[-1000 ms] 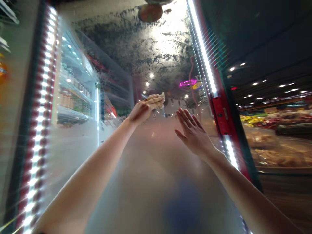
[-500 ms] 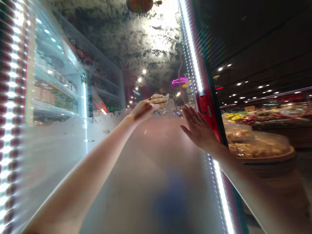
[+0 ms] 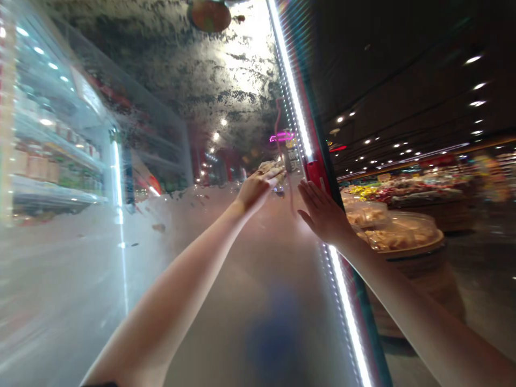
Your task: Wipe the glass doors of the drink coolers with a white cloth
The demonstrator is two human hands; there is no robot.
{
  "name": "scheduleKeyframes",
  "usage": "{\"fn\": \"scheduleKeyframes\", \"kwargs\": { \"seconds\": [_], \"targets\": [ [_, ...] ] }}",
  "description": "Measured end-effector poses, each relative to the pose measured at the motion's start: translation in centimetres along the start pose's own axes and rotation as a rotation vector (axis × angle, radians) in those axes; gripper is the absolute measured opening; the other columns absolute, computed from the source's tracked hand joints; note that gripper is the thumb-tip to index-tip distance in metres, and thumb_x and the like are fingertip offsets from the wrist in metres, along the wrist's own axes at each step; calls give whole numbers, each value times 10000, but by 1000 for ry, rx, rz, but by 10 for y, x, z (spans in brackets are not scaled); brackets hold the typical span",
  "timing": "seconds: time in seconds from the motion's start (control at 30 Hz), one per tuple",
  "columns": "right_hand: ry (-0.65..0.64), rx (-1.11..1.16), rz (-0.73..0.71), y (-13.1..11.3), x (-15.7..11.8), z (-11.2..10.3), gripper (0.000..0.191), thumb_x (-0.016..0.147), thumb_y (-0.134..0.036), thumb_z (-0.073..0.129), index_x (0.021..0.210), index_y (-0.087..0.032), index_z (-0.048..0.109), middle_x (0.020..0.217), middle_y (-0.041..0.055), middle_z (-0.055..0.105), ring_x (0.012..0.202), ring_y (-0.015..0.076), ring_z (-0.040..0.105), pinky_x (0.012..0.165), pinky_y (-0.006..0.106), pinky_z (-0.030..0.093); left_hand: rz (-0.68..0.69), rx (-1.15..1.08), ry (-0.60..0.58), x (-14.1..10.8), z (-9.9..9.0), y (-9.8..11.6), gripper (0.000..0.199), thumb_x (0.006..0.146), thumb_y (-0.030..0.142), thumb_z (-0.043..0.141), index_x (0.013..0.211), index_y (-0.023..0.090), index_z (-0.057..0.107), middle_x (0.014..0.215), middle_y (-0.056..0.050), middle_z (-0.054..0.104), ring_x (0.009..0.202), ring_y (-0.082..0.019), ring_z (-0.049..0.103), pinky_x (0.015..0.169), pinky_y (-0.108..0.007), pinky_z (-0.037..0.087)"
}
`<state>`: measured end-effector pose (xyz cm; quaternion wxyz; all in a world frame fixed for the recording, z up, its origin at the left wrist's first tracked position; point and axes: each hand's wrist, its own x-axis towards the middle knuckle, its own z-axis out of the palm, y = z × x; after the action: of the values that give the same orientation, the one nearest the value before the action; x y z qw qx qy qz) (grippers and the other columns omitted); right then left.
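A fogged glass door [image 3: 226,279] of a lit display fridge stands open in front of me. My left hand [image 3: 258,188] presses a crumpled pale cloth [image 3: 269,166] against the glass, at the line where cloudy mist below meets the clearer, streaky part above. My right hand [image 3: 324,212], fingers stretched out and holding nothing, rests flat at the door's right edge. It lies just below the red handle part [image 3: 315,171] of the frame, beside the bright LED strip [image 3: 292,80].
At the left, fridge shelves [image 3: 60,185] carry bottles. To the right, a round wooden stand [image 3: 419,290] bears food under clear plastic covers [image 3: 411,228]. Farther off is a produce display [image 3: 419,188]. A brown oval patch [image 3: 210,16] shows high on the glass.
My left hand has slid the cloth rightward along the glass, closer to the door's edge. My right hand stays flat at the edge. The view has turned to the right.
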<state>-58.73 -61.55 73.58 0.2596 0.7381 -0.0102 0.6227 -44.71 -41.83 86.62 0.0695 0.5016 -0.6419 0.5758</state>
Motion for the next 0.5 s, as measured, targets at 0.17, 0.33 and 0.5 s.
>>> {"fn": "scheduleKeyframes", "kwargs": {
  "seconds": [0.17,0.33,0.5],
  "targets": [
    [14,-20,39,4,-7,-3,822,1140,-343,409,1770,-226,-107,1818,142,276,1687,294,264,1354,555,334,89,-12,-77,-4,-22,-32,722,1002,-77,519,1597,330,564,1603,-37,641,1508,-187,594,1242,-379,532],
    [105,-61,178,6,-9,-10,883,1116,-415,454,1773,-164,-81,1844,167,166,1700,339,214,1354,579,326,-221,11,139,15,-2,-4,687,1017,-75,462,1617,247,550,1638,-109,595,1530,-228,573,1274,-423,507],
    [111,-112,235,17,-13,-6,949,1080,-441,510,1768,-98,-48,1830,223,175,1687,378,244,1340,587,346,-141,-13,52,25,16,24,739,971,-120,482,1594,264,583,1617,-82,627,1492,-212,614,1263,-387,521]
  ]
}}
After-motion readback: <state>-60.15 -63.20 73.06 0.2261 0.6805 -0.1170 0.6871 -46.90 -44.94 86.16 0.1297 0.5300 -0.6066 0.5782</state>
